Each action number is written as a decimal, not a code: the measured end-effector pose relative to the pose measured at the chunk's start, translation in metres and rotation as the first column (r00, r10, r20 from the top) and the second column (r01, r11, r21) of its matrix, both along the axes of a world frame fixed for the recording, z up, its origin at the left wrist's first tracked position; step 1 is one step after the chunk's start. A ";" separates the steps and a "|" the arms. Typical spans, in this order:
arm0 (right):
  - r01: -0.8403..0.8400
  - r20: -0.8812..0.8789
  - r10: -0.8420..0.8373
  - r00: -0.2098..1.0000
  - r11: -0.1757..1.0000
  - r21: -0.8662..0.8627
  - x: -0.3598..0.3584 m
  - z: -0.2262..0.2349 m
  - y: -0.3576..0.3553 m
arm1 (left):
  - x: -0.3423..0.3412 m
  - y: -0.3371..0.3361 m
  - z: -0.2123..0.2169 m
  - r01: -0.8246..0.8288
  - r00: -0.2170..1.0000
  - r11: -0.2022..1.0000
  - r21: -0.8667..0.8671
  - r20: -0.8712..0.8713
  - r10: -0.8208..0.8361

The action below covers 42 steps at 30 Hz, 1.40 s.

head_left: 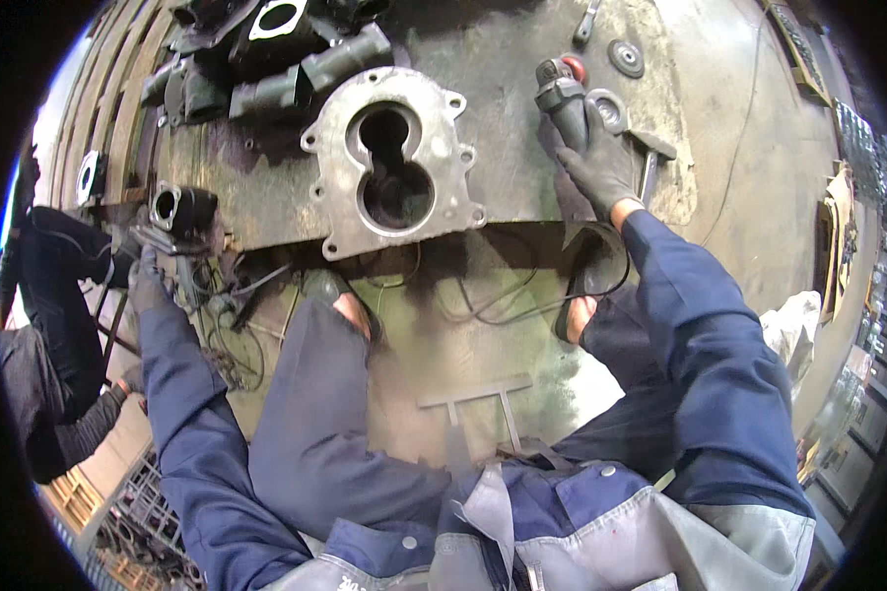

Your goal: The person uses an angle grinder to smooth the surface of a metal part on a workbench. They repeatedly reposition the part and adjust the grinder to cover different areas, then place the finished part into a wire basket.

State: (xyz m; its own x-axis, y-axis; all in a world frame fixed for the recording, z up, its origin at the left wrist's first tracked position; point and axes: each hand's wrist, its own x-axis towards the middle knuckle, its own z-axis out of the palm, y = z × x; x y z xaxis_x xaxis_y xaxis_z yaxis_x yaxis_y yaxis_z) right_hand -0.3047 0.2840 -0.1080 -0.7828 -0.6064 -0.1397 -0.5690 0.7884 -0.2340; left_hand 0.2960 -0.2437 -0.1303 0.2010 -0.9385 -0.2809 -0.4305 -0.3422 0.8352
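Note:
At the right of the bench, my gloved right hand (601, 167) is closed round the body of an angle grinder (564, 106). A hammer (652, 146) lies just right of that hand, and a round disc (609, 110) sits beside the grinder. My gloved left hand (148, 284) is at the bench's left edge, its fingers curled at a flat dark metal piece (165, 239); their grip is partly hidden. Between my hands, a bare metal housing (340, 212) with two joined round openings and bolt lugs rests at the bench's front edge.
Dark cast parts (266, 94) are piled at the back left, and a black flanged fitting (195, 209) stands near my left hand. Another disc (626, 57) lies at the back right. Cables (503, 305) hang below the bench near my feet. Another person (54, 364) is at the left.

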 end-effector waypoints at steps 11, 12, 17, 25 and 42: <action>0.118 0.112 -0.095 0.989 0.968 -0.221 0.046 0.068 0.019 | -0.074 0.383 0.302 0.586 0.797 0.797 -0.147 -0.073 -0.600; 0.050 0.152 0.002 0.988 0.940 -0.337 0.070 0.099 0.026 | -0.081 0.411 0.306 0.771 0.618 0.629 -0.101 -0.122 -0.777; -0.338 0.249 0.542 0.802 0.757 -0.560 0.239 0.230 0.148 | -0.075 0.541 0.313 0.997 -0.072 -0.054 -0.053 -0.449 -0.891; -0.457 0.703 0.629 0.331 0.759 -0.464 0.361 0.300 0.323 | -0.015 0.606 0.342 0.953 -0.302 -0.276 -0.126 -0.473 -0.827; -0.545 0.328 0.827 0.457 0.552 -0.632 0.390 0.290 0.343 | 0.003 0.635 0.368 0.933 -0.359 -0.329 -0.149 -0.487 -0.796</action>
State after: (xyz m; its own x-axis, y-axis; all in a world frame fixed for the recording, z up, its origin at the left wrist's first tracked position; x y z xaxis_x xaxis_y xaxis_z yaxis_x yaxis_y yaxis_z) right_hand 0.0849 0.6265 0.1818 0.0705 -0.9971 0.0280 -0.5249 -0.0610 -0.8489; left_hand 0.2988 0.3908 0.2375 -0.9355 0.2912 -0.2002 -0.1999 0.0313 0.9793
